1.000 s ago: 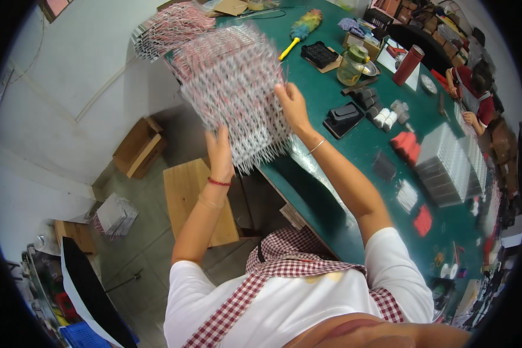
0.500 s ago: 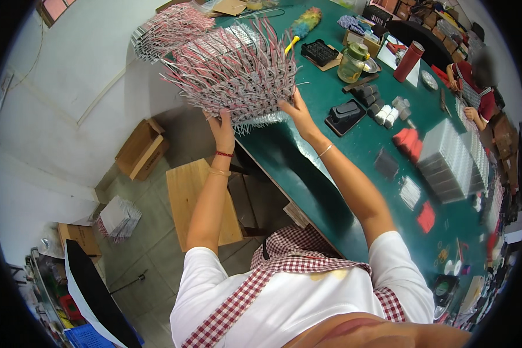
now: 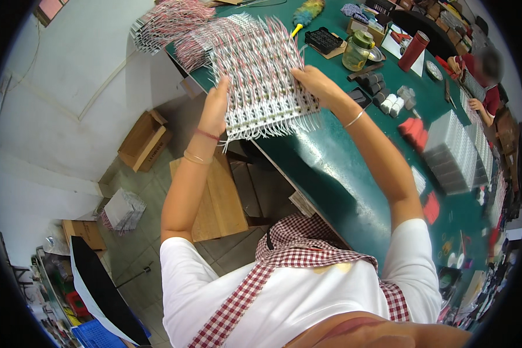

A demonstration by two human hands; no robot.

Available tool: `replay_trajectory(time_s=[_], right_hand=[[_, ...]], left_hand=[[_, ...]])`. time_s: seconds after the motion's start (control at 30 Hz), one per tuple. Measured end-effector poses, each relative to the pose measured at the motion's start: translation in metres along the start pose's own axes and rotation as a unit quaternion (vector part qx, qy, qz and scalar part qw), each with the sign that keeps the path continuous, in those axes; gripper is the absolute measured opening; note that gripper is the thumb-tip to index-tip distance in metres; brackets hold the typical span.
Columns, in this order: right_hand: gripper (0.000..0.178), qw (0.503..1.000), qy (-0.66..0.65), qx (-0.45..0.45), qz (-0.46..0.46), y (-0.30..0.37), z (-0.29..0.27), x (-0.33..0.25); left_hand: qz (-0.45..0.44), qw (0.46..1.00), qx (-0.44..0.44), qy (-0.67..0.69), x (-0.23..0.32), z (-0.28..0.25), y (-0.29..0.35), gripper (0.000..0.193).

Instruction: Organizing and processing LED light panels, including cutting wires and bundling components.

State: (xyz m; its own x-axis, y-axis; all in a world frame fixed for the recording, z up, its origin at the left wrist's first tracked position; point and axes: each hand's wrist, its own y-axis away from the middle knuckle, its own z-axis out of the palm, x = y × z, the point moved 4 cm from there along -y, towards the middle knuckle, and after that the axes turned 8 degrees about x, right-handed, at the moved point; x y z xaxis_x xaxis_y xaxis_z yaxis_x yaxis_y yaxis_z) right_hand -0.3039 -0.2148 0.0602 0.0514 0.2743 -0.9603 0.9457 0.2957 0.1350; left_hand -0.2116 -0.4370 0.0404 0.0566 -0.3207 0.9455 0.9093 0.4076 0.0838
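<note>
Between my two hands hangs a wired panel [image 3: 267,87], a flat white sheet with rows of small dark parts and many thin red and white wires. My left hand [image 3: 217,107] grips its left edge, fingers closed, partly hidden behind it. My right hand [image 3: 318,86] holds the right edge, thumb on the front face. Its lower rim, fringed with short white wire ends, tilts toward me above the table's edge. Beyond it lies a stack of similar wired panels [image 3: 194,49], and farther left a bundle of red and white wires [image 3: 162,26].
On the green table [image 3: 330,168] stand a duster [image 3: 307,14], a black tray [image 3: 323,39], a lidded jar [image 3: 356,55], a red cylinder [image 3: 413,51] and white tray stacks [image 3: 453,153]. A wooden stool [image 3: 214,203] and an open carton [image 3: 145,142] stand left. A co-worker [image 3: 484,81] sits far right.
The panel has tipped so that its face with rows of dark parts shows, and it has come slightly right and nearer. Both hands shifted with it, keeping their grip on its edges.
</note>
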Motion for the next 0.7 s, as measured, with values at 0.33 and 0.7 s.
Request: replay_trajectory(time_s=[0.33, 0.7], right_hand=[[0.029, 0.972, -0.104, 0.207, 0.035, -0.002, 0.040, 0.127], [0.029, 0.949, -0.092, 0.300, 0.027, 0.020, 0.051, 0.154]], left_hand=[[0.264, 0.760, 0.039, -0.592, -0.047, -0.014, -0.020, 0.072], [0.256, 0.681, 0.143, -0.671, -0.101, -0.064, 0.108, 0.082]])
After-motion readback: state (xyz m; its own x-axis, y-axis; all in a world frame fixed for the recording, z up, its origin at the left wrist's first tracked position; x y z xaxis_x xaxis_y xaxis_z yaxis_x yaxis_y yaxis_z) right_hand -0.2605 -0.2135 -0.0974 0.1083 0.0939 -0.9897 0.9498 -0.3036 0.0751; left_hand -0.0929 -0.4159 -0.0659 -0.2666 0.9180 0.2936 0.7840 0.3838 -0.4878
